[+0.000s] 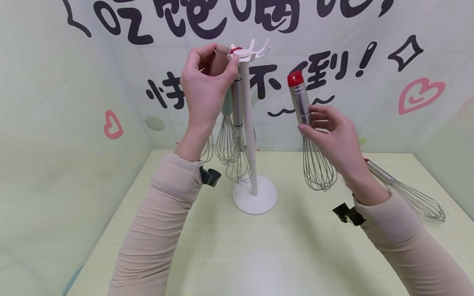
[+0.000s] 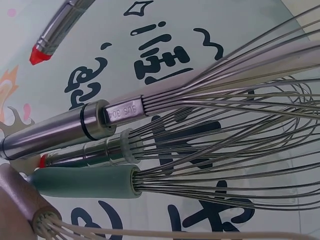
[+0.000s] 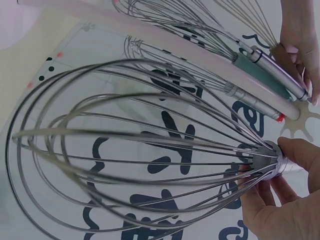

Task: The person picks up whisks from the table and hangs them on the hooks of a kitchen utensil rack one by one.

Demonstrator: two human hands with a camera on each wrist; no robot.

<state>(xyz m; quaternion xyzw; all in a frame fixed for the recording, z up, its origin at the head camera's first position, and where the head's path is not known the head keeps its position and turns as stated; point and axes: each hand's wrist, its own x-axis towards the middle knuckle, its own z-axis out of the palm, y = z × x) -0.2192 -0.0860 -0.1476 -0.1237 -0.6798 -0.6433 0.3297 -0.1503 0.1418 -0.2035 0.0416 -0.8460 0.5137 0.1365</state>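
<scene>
At the top of a white hook stand, my left hand holds a brown-handled whisk with pale wires, its handle tilted against the hooks. My right hand pinches a red-tipped steel whisk low on its handle, thumb on one side and fingers on the other. That whisk is held in the air right of the stand, red end up and wires down. From the stand hang a steel whisk, a green-handled whisk and another red-tipped whisk, close to my left hand.
One more red-tipped whisk lies on the light wooden table, beyond my right forearm. The stand's round white base rests toward the table's back. Behind it hangs a pale sheet with large black lettering.
</scene>
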